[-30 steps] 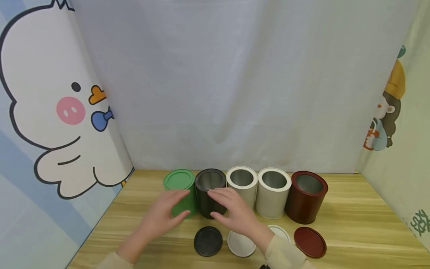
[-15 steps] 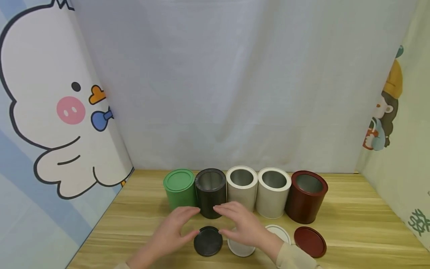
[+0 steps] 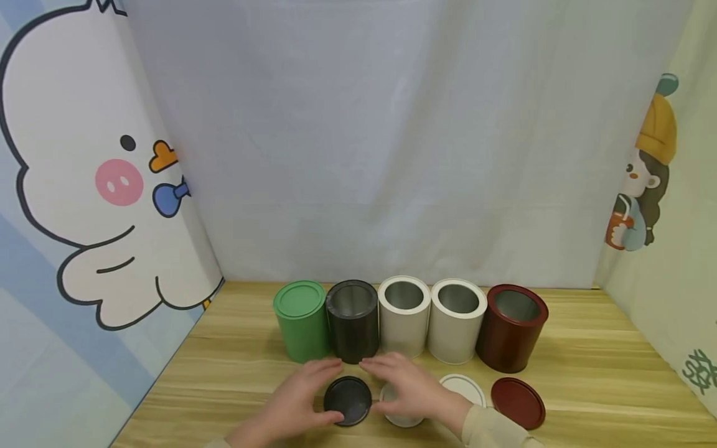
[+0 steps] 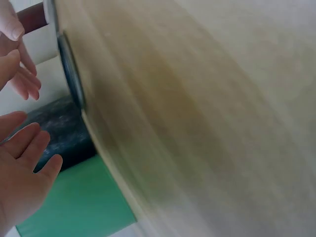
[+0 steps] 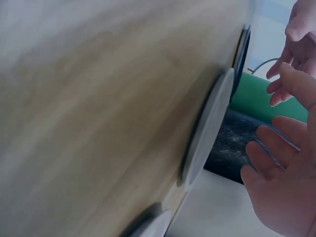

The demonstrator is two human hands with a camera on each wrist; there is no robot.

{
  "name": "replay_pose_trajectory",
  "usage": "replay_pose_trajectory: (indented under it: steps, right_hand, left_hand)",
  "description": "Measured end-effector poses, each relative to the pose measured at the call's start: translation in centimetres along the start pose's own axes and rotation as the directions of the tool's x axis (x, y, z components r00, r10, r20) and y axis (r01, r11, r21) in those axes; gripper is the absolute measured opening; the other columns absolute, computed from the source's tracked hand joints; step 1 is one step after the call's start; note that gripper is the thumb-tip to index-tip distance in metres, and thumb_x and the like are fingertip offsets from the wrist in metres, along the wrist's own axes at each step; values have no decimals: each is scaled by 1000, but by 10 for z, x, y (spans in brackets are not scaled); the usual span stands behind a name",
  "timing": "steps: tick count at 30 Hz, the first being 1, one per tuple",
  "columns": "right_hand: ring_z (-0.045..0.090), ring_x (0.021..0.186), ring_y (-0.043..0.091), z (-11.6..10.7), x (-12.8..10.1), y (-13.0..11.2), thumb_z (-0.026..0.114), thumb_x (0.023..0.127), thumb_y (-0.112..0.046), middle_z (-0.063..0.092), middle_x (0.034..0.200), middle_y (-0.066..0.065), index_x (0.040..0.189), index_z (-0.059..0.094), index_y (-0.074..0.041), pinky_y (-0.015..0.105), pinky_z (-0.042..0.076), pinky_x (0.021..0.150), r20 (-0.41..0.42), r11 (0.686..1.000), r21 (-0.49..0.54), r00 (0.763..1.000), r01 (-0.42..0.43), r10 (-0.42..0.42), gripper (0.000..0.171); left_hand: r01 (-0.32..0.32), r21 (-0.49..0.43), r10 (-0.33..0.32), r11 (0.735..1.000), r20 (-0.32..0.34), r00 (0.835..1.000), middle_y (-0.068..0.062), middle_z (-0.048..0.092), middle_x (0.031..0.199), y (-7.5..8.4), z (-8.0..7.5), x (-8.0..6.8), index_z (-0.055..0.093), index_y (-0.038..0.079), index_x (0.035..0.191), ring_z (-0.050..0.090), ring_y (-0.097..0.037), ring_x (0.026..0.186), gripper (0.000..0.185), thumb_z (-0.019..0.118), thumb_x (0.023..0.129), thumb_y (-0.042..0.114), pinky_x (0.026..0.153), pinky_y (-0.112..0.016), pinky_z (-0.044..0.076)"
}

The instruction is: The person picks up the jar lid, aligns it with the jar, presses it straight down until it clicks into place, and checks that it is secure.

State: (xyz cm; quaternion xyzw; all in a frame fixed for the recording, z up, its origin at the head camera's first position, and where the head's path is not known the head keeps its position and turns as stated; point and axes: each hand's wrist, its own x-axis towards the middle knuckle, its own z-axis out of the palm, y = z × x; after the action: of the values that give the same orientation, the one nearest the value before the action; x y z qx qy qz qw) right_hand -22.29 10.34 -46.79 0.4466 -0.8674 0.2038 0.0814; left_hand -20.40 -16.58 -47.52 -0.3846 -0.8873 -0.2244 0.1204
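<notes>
A black round lid lies on the table between my two hands. My left hand is at its left side, fingers spread and thumb apart, holding nothing; in the head view the thumb tip overlaps the lid's edge. On the other side my right hand hovers with fingers extended, covering part of a white lid. Behind them stand a green can with its lid on and a black can with an open top. Both wrist views show the hands above the tabletop, with the black lid beneath.
Two white cans and a dark red can, all open-topped, continue the row to the right. Another white lid and a dark red lid lie in front. A grey curtain hangs behind the wooden table.
Both hands have come down and back from in front of the green and black cans to either side of the black lid. Cans and lids have not moved.
</notes>
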Motion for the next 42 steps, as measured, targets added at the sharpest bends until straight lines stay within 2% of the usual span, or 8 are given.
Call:
replay_pose_trajectory:
  steps: [9, 16, 21, 24, 28, 38, 42]
  right_hand:
    - [53, 123, 24, 6, 2, 3, 80, 82, -35, 58, 138, 5, 138, 59, -7, 36, 45, 101, 80, 998, 37, 996, -42, 39, 65]
    - [54, 122, 21, 11, 0, 6, 80, 81, -36, 58, 137, 4, 135, 61, -7, 33, 44, 102, 101, 1000, -18, 995, -11, 13, 64]
    - [54, 122, 21, 12, 0, 8, 81, 80, -40, 59, 137, 4, 135, 61, -7, 33, 44, 102, 111, 1000, -15, 994, -1, 3, 67]
    - [54, 122, 20, 14, 1, 9, 81, 80, -41, 59, 137, 4, 135, 61, -7, 32, 45, 101, 126, 1000, -9, 992, -10, 11, 68]
    - [55, 120, 20, 14, 1, 11, 81, 80, -42, 61, 134, 5, 134, 62, -6, 31, 45, 99, 123, 1000, -12, 992, -7, 8, 68]
    - [57, 116, 21, 21, 4, 13, 82, 77, -43, 64, 129, 5, 130, 64, -5, 30, 45, 98, 87, 996, -63, 994, 64, -58, 67]
    - [56, 114, 22, 25, 5, 13, 83, 76, -42, 64, 128, 4, 129, 65, -5, 31, 44, 99, 78, 995, -75, 995, 67, -61, 67]
  left_hand:
    - [-30, 17, 30, 999, 34, 999, -16, 59, 132, -6, 5, -2, 64, 1, 128, 55, -34, 122, 74, 86, 73, 45, 97, -50, 48]
    - [2, 14, -3, 1000, 56, 998, -13, 59, 134, -8, 7, -2, 63, 2, 130, 55, -34, 123, 78, 86, 71, 47, 97, -49, 48]
    - [2, 23, -3, 1000, 58, 998, -12, 60, 133, -11, 10, -3, 63, 3, 130, 55, -33, 122, 80, 87, 69, 48, 97, -48, 49]
    - [16, 26, -18, 1000, 90, 996, -11, 59, 134, -13, 11, -2, 62, 3, 132, 55, -32, 123, 83, 86, 69, 50, 98, -48, 48]
    - [32, 27, -35, 999, 132, 991, -11, 59, 135, -14, 12, -2, 61, 4, 134, 55, -30, 123, 85, 84, 70, 55, 99, -46, 48]
    - [56, 30, -61, 998, 166, 984, -9, 60, 134, -19, 15, -5, 60, 5, 136, 56, -25, 121, 88, 82, 71, 60, 98, -42, 49]
    - [62, 20, -65, 998, 170, 983, -8, 61, 133, -19, 15, -5, 60, 4, 135, 56, -24, 121, 87, 81, 72, 60, 98, -41, 49]
